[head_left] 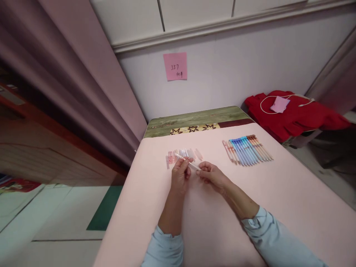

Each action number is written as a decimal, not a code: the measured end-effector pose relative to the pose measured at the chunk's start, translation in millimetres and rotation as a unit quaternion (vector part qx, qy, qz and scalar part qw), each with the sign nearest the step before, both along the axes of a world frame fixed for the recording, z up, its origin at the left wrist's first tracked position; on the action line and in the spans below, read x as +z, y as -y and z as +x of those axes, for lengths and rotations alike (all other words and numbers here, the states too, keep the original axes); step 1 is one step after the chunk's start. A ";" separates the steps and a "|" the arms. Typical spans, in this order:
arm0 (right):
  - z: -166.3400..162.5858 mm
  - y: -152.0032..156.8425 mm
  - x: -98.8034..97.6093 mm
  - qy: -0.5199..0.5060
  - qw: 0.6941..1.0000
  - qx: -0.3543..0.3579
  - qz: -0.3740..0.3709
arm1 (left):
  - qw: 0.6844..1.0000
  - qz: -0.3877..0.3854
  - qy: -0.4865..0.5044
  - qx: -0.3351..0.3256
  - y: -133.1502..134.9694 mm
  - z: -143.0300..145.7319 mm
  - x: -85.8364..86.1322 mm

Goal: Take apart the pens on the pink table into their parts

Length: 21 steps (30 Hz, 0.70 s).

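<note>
Between both hands is a slim whitish pen (pixel 194 165), slanting down from upper left to lower right. My left hand (pixel 180 174) is closed round its upper part. The fingertips of my right hand (pixel 213 175) pinch its lower end. Just beyond my left hand lies a group of short pink and clear pen parts (pixel 170 157), some of them hidden by the fingers. Off to the right, a row of pens (pixel 244 150) lies side by side, in pink, blue, turquoise and brown.
A pale pink cover (pixel 217 222) lies over the table, with a green wood-patterned strip (pixel 194 118) at its far edge. A red cloth (pixel 300 115) with a white cable is at the right. A pink note (pixel 175 66) hangs on the wall, and a curtain (pixel 91 70) hangs at the left.
</note>
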State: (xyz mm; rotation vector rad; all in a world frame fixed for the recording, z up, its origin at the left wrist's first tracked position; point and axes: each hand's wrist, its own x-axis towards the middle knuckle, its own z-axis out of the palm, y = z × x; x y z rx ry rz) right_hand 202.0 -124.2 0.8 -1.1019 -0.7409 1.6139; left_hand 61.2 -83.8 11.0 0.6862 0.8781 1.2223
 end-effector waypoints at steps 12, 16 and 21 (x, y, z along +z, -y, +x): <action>0.1 -1.5 -4.2 0.032 0.999 -0.014 -0.002 | 0.999 -0.006 -0.007 0.042 -2.4 -3.1 1.3; 2.1 -3.4 -6.7 0.044 0.998 -0.029 -0.027 | 0.997 -0.001 -0.006 0.083 -8.2 -8.8 -2.2; 8.3 -5.9 -8.8 0.042 0.998 -0.045 -0.023 | 0.986 0.003 -0.011 0.168 -13.4 -16.0 -6.7</action>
